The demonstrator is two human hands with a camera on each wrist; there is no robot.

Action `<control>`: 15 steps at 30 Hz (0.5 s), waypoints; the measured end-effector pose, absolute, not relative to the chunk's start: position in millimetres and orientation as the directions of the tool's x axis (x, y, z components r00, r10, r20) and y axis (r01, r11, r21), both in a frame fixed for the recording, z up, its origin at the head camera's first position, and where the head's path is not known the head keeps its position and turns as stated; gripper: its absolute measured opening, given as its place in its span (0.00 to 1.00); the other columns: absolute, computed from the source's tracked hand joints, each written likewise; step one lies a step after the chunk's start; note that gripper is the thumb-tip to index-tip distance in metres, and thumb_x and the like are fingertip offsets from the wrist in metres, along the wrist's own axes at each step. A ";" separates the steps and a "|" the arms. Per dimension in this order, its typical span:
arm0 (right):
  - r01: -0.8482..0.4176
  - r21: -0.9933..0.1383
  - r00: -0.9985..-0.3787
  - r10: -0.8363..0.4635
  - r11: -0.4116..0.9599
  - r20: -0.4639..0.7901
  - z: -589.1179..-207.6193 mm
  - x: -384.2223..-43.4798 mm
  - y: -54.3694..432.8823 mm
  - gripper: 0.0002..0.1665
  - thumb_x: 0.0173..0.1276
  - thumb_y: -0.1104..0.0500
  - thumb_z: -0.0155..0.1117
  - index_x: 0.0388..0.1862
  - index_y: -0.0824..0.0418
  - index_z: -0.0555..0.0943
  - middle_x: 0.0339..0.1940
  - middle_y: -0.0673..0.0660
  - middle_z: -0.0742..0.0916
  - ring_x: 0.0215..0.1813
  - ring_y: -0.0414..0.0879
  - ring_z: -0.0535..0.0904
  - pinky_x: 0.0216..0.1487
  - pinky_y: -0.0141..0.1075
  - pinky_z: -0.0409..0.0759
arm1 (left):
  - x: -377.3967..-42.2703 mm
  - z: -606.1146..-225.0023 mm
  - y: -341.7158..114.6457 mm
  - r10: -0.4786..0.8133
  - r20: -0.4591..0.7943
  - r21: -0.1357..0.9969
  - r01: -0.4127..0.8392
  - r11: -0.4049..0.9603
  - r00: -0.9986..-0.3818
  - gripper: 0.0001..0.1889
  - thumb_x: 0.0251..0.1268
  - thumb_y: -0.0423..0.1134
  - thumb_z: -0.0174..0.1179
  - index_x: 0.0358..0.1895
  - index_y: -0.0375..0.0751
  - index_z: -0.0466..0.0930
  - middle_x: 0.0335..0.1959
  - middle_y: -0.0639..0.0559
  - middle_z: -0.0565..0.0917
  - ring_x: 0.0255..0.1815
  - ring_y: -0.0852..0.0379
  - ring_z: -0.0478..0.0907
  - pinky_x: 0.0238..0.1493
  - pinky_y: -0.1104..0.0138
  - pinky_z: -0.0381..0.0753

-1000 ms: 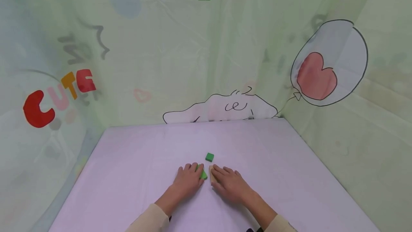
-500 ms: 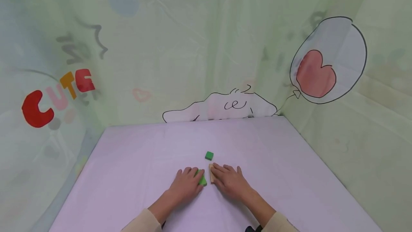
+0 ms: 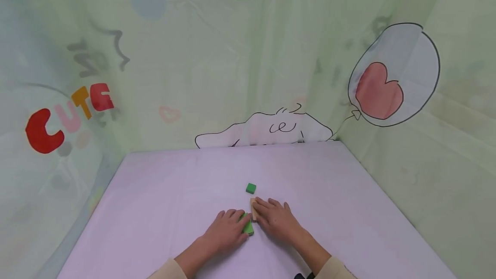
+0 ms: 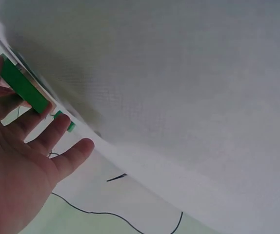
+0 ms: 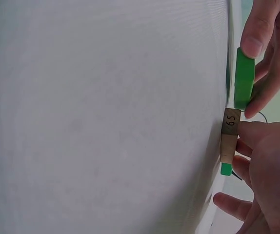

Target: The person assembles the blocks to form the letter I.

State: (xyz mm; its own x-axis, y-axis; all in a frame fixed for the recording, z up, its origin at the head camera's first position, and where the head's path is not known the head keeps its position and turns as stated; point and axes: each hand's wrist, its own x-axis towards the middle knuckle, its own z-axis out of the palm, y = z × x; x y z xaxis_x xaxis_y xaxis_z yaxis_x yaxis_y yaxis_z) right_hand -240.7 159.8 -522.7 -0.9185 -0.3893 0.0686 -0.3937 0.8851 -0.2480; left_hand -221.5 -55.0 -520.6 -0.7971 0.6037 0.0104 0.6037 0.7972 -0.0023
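Observation:
In the head view my left hand (image 3: 226,232) pinches a light green wooden block (image 3: 248,228) between thumb and fingers. The right wrist view shows that green block (image 5: 244,80) standing just past the near end of a natural wood block (image 5: 230,141). Dark figures like "65" are printed on this wood block's end. My right hand (image 3: 278,222) grips the wood block (image 3: 253,215), thumb at the near end and index finger toward the far end. The other fingers of both hands are spread. Farther back lies a small dark green block (image 3: 251,188), apart from both hands.
All the blocks lie on a table with a pale lilac cover (image 3: 174,193). Behind and beside it hang printed cloth walls (image 3: 217,68) with drawn letters, a balloon and a heart. A dark item (image 3: 299,276) shows beside the right sleeve.
My left hand has drawn the light green block toward me, then rightward to the wood block's near end. The right hand and small dark green block stay nearly in place.

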 end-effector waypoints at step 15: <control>-0.393 -0.233 -0.919 -0.389 0.889 0.068 -520.8 -239.3 158.0 0.27 0.80 0.47 0.57 0.74 0.51 0.76 0.77 0.50 0.76 0.75 0.63 0.72 0.68 0.75 0.63 | -216.2 -524.4 -51.8 0.636 0.004 -0.012 0.636 0.772 -0.772 0.29 0.79 0.59 0.51 0.78 0.59 0.66 0.71 0.55 0.76 0.68 0.53 0.74 0.65 0.52 0.76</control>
